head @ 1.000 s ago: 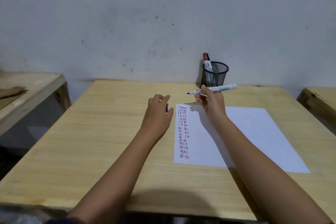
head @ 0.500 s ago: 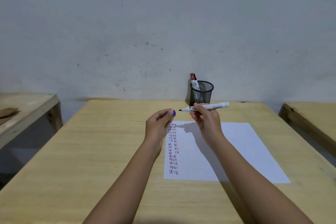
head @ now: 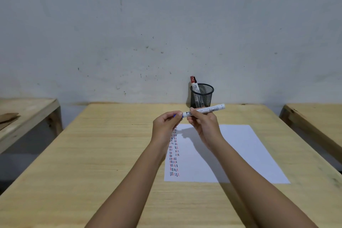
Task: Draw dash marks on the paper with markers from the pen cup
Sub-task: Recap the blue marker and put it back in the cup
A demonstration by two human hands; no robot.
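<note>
My right hand (head: 202, 126) grips a white marker (head: 207, 110) held level above the paper's far edge, its tip end pointing left. My left hand (head: 165, 125) pinches a blue cap (head: 174, 116) at that tip end; cap and marker touch. The white paper (head: 238, 152) lies on the wooden table (head: 103, 153), with columns of red, blue and black dash marks (head: 174, 153) down its left side. A black mesh pen cup (head: 202, 96) stands at the table's far edge and holds a red-capped marker (head: 194, 84).
A grey wall runs behind the table. Another wooden table (head: 26, 116) stands to the left across a gap, and a wooden bench edge (head: 314, 122) lies to the right.
My left hand rose from beside the paper and brought the blue cap up to the marker's tip. My right hand kept the marker level. The view tilted upward.
</note>
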